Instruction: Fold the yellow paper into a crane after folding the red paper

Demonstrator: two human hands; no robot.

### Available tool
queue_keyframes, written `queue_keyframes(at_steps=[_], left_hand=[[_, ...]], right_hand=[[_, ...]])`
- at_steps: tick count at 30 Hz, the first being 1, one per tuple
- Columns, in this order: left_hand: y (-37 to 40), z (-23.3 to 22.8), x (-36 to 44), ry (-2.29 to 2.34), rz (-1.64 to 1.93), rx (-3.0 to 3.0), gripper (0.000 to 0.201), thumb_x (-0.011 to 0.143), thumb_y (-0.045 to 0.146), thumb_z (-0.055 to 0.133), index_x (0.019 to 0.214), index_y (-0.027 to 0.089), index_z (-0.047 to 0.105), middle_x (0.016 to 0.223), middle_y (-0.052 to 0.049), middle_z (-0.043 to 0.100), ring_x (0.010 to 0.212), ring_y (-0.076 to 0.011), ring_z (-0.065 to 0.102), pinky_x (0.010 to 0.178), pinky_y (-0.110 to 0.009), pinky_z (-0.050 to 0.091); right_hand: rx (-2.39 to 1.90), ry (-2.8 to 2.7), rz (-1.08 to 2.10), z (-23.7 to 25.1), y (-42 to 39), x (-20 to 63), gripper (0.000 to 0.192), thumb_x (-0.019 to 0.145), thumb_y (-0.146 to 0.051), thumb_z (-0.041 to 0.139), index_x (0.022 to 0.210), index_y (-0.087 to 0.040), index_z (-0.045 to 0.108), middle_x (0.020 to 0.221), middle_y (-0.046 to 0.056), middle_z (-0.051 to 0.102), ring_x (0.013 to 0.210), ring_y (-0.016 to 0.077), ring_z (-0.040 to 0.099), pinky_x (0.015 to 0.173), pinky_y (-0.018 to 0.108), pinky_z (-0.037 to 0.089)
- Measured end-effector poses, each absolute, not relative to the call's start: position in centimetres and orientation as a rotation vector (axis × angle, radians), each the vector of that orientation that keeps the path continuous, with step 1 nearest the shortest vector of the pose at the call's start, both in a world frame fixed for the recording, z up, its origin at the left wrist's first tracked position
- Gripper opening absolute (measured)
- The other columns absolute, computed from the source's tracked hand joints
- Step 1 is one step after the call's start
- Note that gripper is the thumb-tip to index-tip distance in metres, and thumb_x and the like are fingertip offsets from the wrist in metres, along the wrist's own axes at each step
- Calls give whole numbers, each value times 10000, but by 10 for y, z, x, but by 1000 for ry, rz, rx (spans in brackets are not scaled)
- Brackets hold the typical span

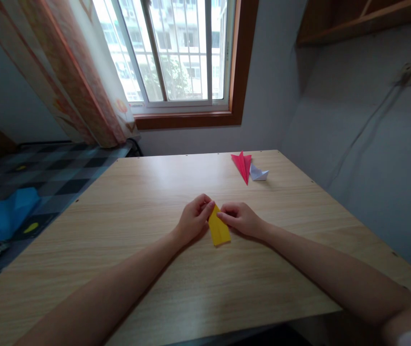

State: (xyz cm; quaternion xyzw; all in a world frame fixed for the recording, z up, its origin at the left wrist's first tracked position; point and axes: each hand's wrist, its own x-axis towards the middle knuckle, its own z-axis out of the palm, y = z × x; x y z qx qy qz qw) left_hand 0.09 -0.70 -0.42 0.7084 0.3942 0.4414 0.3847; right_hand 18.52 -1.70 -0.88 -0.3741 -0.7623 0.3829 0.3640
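A small piece of folded yellow paper [219, 231] is held between both hands just above the middle of the table. It narrows to a point at its far end and has a straight near edge. My left hand [195, 215] pinches its upper left side, thumb on top near the tip. On the other side, my right hand [240, 218] grips the right edge with the thumb lying on the paper. The fingers under the paper are partly hidden.
A red paper plane [242, 166] and a white paper boat [259, 173] sit near the far right of the wooden table [148, 187]. To the left, a blue paper-like item [7, 214] lies on a checkered bed [65, 166]. A window is ahead.
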Motion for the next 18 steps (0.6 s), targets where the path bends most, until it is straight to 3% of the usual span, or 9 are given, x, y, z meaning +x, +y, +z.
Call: queue_keyframes(at_steps=[5, 10, 18], left_hand=[[-5, -5, 1, 981, 1113, 1740, 336, 873, 491, 551, 741, 185, 508, 629, 45, 476, 592, -108, 451, 537, -209, 373], [-4, -6, 1, 895, 987, 1651, 384, 836, 564, 585, 894, 187, 543, 681, 30, 561, 625, -129, 516, 568, -223, 412], [-6, -5, -1, 939, 847, 1842, 405, 849, 530, 575, 746, 142, 625, 640, 3, 561, 593, -129, 477, 534, -232, 353]], right_hand=[[-951, -1950, 975, -9, -17, 185, 377, 915, -427, 534, 631, -179, 523, 591, -34, 483, 573, 105, 418, 538, 242, 314], [-954, -1843, 935, -13, -13, 187, 402, 923, -480, 537, 651, -185, 540, 594, -26, 510, 567, 116, 461, 543, 248, 345], [-1002, -1633, 956, -14, -9, 186, 447, 885, -591, 550, 679, -195, 565, 573, -34, 488, 529, 118, 461, 508, 249, 355]])
